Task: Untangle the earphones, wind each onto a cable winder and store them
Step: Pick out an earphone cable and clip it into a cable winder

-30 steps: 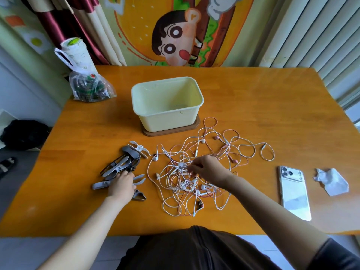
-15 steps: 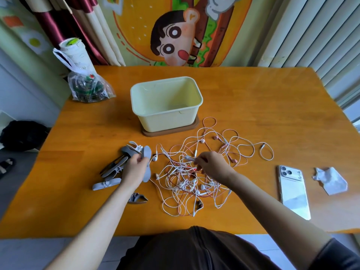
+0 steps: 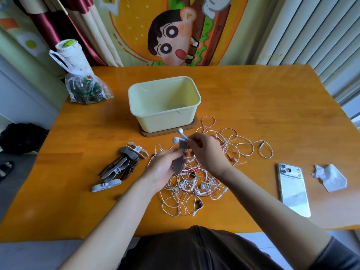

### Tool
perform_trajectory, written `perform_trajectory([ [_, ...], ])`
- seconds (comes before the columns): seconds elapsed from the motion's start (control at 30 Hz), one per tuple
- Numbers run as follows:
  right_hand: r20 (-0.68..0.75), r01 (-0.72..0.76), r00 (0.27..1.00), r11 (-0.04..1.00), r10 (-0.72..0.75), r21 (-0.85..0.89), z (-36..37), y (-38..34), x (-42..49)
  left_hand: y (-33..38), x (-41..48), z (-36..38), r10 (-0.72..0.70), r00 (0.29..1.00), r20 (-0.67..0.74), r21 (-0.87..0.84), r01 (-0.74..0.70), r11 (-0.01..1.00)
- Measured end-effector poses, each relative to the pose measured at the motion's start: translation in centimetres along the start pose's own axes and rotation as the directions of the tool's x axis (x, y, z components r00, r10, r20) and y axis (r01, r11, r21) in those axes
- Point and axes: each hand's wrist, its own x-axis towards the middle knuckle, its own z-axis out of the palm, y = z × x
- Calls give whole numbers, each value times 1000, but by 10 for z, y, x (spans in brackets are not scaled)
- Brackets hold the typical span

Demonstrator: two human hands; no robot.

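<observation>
Two hands work above the orange surface (image 3: pixel 253 106). The left hand (image 3: pixel 162 168) grips one grey cable winder (image 3: pixel 178 162), fingers curled around its lower part, with the winder standing roughly upright. The right hand (image 3: pixel 207 152) pinches the stems of two white earbuds (image 3: pixel 177 135) at the winder's upper end; whether the stems touch the winder cannot be told. Below and to the right of both hands lies one tangle of earphones (image 3: pixel 196 184), white and pink cables mixed. The number of sets in it cannot be counted, since the loops overlap and the hands cover its middle. Left of the hands lies a heap of spare winders (image 3: pixel 121 164) in dark and light grey, overlapping so that no firm count is possible. One white winder (image 3: pixel 137 150) lies at the heap's far edge and one pale winder (image 3: pixel 106 186) lies apart at its near edge. One pale yellow box (image 3: pixel 165 121) stands open behind the tangle on one brown base (image 3: pixel 191 126). To the right lie one phone (image 3: pixel 293 189), back up, and one crumpled tissue (image 3: pixel 330 177). At the far left corner sit one clear plastic bag (image 3: pixel 85 88), contents indistinct, and one paper cup (image 3: pixel 71 53).
</observation>
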Motion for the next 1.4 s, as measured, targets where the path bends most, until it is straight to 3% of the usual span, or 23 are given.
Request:
perform_trajectory([
  [0.17, -20, 46, 999, 999, -46, -16, -3, -4, -4, -1, -5, 7, 63, 997, -54, 54, -60, 997],
  [0.43, -57, 51, 997, 997, -54, -65, -11, -1, -6, 6, -9, 15, 69, 997, -29, -124, -72, 990],
  [0.67, -108, 55, 992, 997, -60, -44, -18, -7, -2, 11, -11, 16, 60, 996, -65, -67, -65, 996],
  [0.77, -163, 74, 984, 997, -76, -15, -17, -11, -4, 11, -11, 17, 65, 997, -45, -120, -70, 990],
  [1.1, -164, 101, 981, 995, -103, -22, -16, -11, -11, 15, -15, 25, 120, 992, -47, -163, -126, 978],
  [1.4, -144, 130, 981, 991, -132, -22, -16, -11, -15, 20, -13, 27, 69, 984, -163, -246, -108, 963],
])
